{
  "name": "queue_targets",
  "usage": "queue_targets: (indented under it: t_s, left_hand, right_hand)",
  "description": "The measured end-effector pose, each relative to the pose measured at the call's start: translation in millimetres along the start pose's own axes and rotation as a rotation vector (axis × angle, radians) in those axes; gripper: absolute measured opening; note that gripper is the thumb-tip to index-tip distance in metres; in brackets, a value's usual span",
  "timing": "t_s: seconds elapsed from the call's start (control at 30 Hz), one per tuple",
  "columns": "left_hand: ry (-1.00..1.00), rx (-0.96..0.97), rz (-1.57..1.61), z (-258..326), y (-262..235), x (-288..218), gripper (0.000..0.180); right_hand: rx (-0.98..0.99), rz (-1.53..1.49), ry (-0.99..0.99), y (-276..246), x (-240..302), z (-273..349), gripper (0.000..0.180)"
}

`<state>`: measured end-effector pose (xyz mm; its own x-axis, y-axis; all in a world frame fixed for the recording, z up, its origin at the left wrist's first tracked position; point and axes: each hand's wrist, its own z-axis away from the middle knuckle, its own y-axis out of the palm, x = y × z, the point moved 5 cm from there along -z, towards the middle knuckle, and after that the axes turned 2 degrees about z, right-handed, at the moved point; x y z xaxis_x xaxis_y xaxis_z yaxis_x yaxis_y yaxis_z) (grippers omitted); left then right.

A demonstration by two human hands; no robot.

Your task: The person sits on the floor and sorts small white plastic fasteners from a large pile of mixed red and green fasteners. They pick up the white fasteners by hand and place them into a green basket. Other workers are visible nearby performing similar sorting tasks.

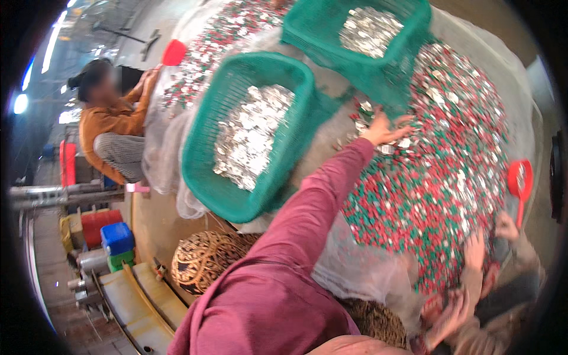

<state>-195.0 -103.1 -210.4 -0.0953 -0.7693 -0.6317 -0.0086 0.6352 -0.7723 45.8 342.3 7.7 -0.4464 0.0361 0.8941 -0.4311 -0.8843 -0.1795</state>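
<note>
A wide heap of small red, green and silvery pieces (432, 195) lies on pale netting; their exact kind is too small to tell. Stretched out over its upper left edge, my left hand (387, 129) is open with fingers spread, close to a few silvery pieces (386, 149). My right hand (452, 313), somewhat blurred, is low at the right by the heap's near edge, fingers extended and nothing visible in it. Left of my maroon sleeve stands a green plastic basket (198, 171) part filled with silvery pieces (254, 136). Beyond my left hand is a second green basket (408, 50), also holding silvery pieces.
At the right, another person's hands (474, 251) touch the heap beside a red scoop (520, 180). A person in an orange-brown top (112, 121) crouches at far left, holding a red scoop (174, 53) by another heap (231, 35). A patterned brown round thing (204, 260) sits beside my arm.
</note>
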Motion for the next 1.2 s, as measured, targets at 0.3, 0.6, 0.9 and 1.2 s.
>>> queue_targets:
  t_s: [0.3, 0.6, 0.9, 1.2]
  left_hand:
    - [-0.017, 0.159, -0.087, 122.9, 59.5, -159.8, 0.053]
    - [0.088, 0.334, 0.183, 160.9, 4.9, -177.2, 0.044]
    - [0.157, 0.101, 0.184, 188.2, -2.1, -149.6, 0.051]
    - [-0.272, 0.321, 0.945, 191.3, -32.6, -148.4, 0.057]
  right_hand:
    - [0.304, -0.029, -0.226, 30.7, 7.3, 14.3, 0.031]
    - [0.437, 0.863, -0.888, 164.3, -66.6, -4.8, 0.074]
    - [0.533, 0.997, -0.893, 192.9, -119.9, 7.4, 0.027]
    - [0.539, 0.055, -0.141, 168.9, -83.0, 3.4, 0.060]
